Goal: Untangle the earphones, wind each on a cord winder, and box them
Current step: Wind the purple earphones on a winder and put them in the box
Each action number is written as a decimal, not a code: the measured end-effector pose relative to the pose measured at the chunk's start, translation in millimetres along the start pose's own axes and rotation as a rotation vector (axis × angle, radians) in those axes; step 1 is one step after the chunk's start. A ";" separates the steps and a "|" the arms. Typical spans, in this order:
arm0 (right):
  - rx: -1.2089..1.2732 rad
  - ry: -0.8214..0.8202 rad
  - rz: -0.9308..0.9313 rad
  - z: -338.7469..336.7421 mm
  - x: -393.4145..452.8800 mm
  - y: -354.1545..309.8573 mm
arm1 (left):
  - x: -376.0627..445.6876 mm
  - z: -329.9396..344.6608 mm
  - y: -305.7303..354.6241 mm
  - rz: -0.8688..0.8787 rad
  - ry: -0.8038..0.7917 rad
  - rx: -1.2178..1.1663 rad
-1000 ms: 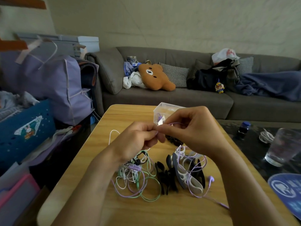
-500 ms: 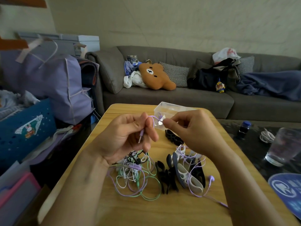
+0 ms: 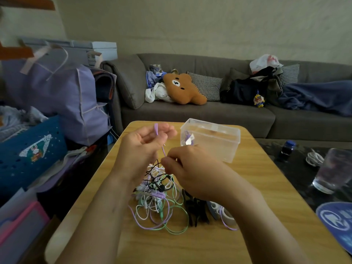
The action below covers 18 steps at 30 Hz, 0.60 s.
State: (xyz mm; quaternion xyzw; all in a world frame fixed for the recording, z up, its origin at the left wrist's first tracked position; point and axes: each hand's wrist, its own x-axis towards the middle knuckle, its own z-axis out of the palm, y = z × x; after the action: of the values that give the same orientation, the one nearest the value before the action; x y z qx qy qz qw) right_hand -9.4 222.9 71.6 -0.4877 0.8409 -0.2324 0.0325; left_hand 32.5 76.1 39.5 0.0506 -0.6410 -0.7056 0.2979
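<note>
purple cord [image 3: 163, 151] | left hand [image 3: 142, 147] raised, grip pinching | right hand [image 3: 192, 174] grip pinching lower

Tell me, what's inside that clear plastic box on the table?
The clear box holds one purple earphone on a pale winder at its left end. The rest looks bare, though its near corner hides behind the right hand.

dim, even indoor light | no hard shadows | faint sheen on table [image 3: 262, 174] | wide-angle bowing at edges | corners soft | glass [image 3: 332, 171] slightly blurred
</note>
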 end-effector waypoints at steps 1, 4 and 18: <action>-0.004 0.006 -0.018 -2.6 -1.6 -1.5 | -1.1 0.1 -1.5 0.014 -0.030 0.099; -0.002 0.042 -0.069 -14.0 -5.3 -4.1 | -4.4 4.5 -0.3 -0.030 -0.110 0.211; 0.166 0.222 0.080 -42.7 -11.4 33.5 | -7.6 -1.6 13.8 -0.356 -0.371 -0.127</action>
State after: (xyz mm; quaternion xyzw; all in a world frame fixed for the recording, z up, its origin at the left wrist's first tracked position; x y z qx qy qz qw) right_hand -42.4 261.7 93.5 -0.4207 0.8360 -0.3522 -0.0113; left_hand 44.3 78.4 49.7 0.0134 -0.6202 -0.7828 0.0491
